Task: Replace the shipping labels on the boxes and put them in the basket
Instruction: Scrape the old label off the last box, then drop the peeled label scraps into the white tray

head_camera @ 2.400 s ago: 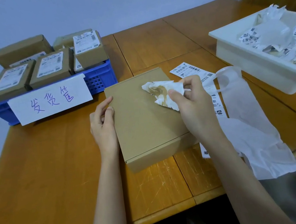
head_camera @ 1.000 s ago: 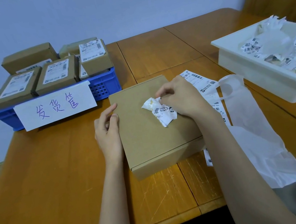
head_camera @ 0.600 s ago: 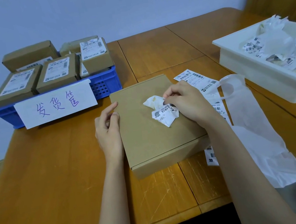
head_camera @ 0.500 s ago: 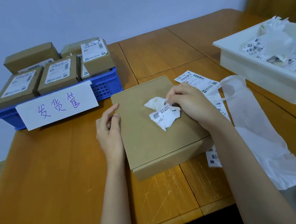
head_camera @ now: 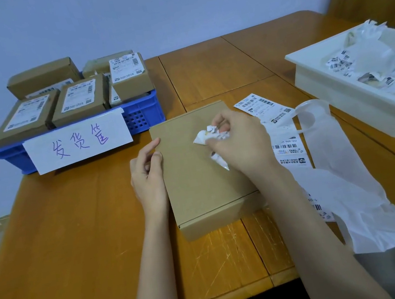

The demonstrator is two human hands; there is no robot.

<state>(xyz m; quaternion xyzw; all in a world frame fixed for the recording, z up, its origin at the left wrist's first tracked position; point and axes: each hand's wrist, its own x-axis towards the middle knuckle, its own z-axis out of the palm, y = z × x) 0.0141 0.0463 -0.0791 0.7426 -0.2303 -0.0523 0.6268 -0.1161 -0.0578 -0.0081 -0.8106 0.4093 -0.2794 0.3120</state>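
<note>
right hand (head_camera: 238, 141) crumples old label (head_camera: 211, 136), seemingly atop box (head_camera: 194, 174) | left hand (head_camera: 148, 173) loose, steadying box's left edge

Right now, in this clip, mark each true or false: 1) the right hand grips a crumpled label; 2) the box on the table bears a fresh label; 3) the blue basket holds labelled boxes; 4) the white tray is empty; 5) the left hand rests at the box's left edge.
1) True: the right hand grips the crumpled label over the box.
2) False: its top shows bare cardboard.
3) True: the blue basket holds several labelled boxes.
4) False: the white tray holds crumpled labels and backing paper.
5) True: the left hand rests there, fingers loosely curled, holding nothing.
</note>
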